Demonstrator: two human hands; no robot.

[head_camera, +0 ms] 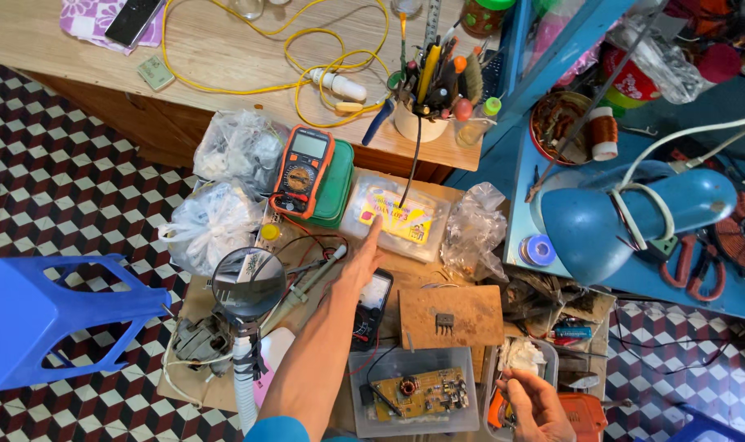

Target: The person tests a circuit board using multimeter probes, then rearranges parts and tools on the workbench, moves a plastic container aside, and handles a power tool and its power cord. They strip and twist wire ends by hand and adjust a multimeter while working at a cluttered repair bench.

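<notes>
Overhead view of a cluttered repair tabletop (225, 49). The left hand (360, 260) stretches forward with its fingers straight and apart, holding nothing; the fingertips (377, 223) touch the near edge of a clear plastic bag with a yellow card inside (399, 217). Under the palm lies a black analog meter (371, 307). Just left of the bag stands an orange multimeter (304, 170) on a green case (336, 187). The right hand (536, 401), low in the view, has its fingers curled together above an orange object (584, 413); whether the grip closes on anything cannot be told. Between the forearms sits a clear tray holding a circuit board (417, 391). A magnifying glass (248, 283) on a flexible neck stands to the left, and a blue desk lamp (634, 214) to the right.
</notes>
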